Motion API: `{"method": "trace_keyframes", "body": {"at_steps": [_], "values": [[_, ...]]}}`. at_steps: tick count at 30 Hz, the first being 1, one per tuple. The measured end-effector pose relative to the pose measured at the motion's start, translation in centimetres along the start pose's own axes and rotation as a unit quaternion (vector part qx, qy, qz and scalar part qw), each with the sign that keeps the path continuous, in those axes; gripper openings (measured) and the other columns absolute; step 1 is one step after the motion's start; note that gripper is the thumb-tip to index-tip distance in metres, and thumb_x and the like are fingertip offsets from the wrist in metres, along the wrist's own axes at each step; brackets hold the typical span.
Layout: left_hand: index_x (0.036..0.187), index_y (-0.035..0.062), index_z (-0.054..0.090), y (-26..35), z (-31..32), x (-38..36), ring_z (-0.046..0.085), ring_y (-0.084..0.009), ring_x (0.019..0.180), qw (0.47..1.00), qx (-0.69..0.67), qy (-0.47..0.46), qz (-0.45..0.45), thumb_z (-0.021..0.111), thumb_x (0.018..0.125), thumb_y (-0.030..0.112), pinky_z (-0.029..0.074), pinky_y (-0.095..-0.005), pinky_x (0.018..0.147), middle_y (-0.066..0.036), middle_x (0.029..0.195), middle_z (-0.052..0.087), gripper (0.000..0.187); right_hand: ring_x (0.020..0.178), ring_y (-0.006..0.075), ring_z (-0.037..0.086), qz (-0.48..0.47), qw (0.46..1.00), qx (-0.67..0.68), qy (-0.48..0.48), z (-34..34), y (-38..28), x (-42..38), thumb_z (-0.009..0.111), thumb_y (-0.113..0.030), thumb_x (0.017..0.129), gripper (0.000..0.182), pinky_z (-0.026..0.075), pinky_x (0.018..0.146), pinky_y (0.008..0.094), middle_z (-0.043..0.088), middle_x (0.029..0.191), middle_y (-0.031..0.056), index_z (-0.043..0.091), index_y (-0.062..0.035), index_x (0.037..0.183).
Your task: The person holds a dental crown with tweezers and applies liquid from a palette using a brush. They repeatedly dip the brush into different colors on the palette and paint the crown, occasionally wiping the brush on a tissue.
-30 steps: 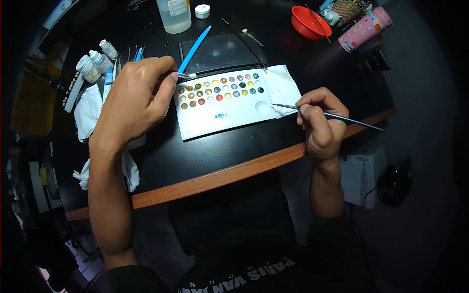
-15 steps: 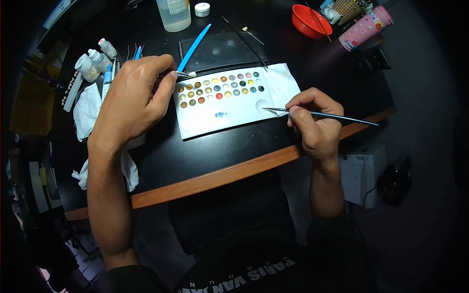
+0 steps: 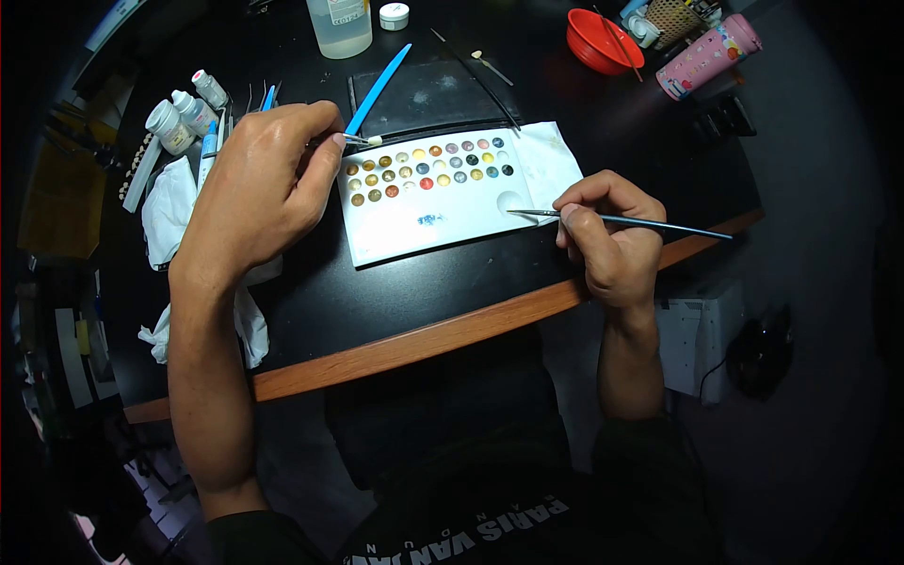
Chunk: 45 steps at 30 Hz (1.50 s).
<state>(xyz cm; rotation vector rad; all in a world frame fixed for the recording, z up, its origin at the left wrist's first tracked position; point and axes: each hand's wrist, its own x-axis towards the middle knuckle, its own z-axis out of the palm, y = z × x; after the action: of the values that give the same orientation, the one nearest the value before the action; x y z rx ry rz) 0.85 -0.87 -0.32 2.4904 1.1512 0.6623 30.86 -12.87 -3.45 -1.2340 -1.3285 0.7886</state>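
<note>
My left hand (image 3: 268,184) is closed around metal tweezers (image 3: 352,139), whose tips hold a small pale tooth-shaped piece (image 3: 375,140) just above the palette's far edge. Between the fingers and thumb of my right hand (image 3: 612,235) is a thin dark-handled paintbrush (image 3: 650,224). Its fine tip points left, at the near edge of the round well in the white palette (image 3: 395,240); whether it touches is hard to tell. Rows of small colour wells fill the palette's far half, and a blue smear (image 3: 431,219) marks its bare part.
White paper (image 3: 556,155) lies under the palette's right end. Behind it are a blue-handled tool (image 3: 381,85), another brush (image 3: 476,77) and a clear bottle (image 3: 341,33). A red bowl (image 3: 603,47) and pink tumbler (image 3: 706,58) stand at right, small bottles (image 3: 169,127) and tissue (image 3: 169,212) at left.
The view has shifted slightly. Relative to the palette, the brush tip has moved a little left along the round well. My left hand keeps its hold on the tweezers.
</note>
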Motion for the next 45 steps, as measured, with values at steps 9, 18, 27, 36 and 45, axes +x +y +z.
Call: {"method": "trace_keyframes", "body": {"at_steps": [9, 18, 27, 36, 45], "values": [[0.094, -0.0070, 0.070, 0.0, -0.1, 0.1, 0.062, -0.0254, 0.070, 1.000, 0.006, -0.003, 0.000, 0.058, 0.100, 0.013, 0.048, -0.0388, 0.066, -0.019, 0.081, 0.068, 0.023, 0.055, 0.0036, 0.059, 0.004, 1.000, 0.007, -0.003, -0.1, 0.1, 0.0, 0.063, 0.001, 0.093, 0.010, 0.043, 0.051, 0.0176, 0.067, 0.067, 0.0035, 0.071, 0.0050, 0.089], [0.096, -0.0074, 0.069, 0.2, -0.1, 0.2, 0.063, -0.0256, 0.070, 1.000, -0.011, 0.004, 0.006, 0.058, 0.099, 0.009, 0.049, -0.0390, 0.066, -0.019, 0.081, 0.068, 0.020, 0.055, 0.0047, 0.057, 0.016, 0.999, 0.041, 0.005, -0.5, 0.1, -0.1, 0.062, -0.002, 0.096, 0.012, 0.043, 0.050, 0.0187, 0.066, 0.068, 0.0050, 0.070, 0.0053, 0.092], [0.102, 0.0052, 0.070, 0.7, -0.4, -0.1, 0.059, -0.0264, 0.091, 0.997, 0.052, 0.047, 0.043, 0.061, 0.098, 0.008, 0.033, -0.0421, 0.095, -0.009, 0.087, 0.063, 0.010, 0.072, 0.0133, 0.068, -0.035, 0.996, 0.070, -0.034, -0.6, -1.7, 1.3, 0.061, -0.004, 0.097, 0.022, 0.053, 0.067, 0.0234, 0.076, 0.087, 0.0176, 0.073, 0.0095, 0.110], [0.106, 0.0098, 0.080, 0.8, -1.3, -0.3, 0.056, -0.0223, 0.088, 0.997, 0.015, 0.055, 0.054, 0.066, 0.102, 0.020, 0.030, -0.0450, 0.102, -0.006, 0.081, 0.061, 0.018, 0.087, 0.0128, 0.066, -0.250, 0.941, 0.051, -0.225, 3.9, -6.0, 10.2, 0.073, 0.003, 0.088, 0.012, 0.053, 0.079, 0.0270, 0.068, 0.106, 0.0153, 0.071, 0.0044, 0.100], [0.119, 0.0159, 0.083, 1.0, -0.9, -0.4, 0.054, -0.0211, 0.081, 0.992, 0.027, 0.091, 0.084, 0.072, 0.098, 0.019, 0.030, -0.0450, 0.100, -0.003, 0.075, 0.056, 0.024, 0.117, 0.0355, 0.070, -0.301, 0.915, 0.122, -0.240, 5.6, -2.4, 9.8, 0.070, 0.009, 0.085, 0.013, 0.057, 0.105, 0.0515, 0.071, 0.085, 0.0134, 0.062, 0.0013, 0.092]]}}
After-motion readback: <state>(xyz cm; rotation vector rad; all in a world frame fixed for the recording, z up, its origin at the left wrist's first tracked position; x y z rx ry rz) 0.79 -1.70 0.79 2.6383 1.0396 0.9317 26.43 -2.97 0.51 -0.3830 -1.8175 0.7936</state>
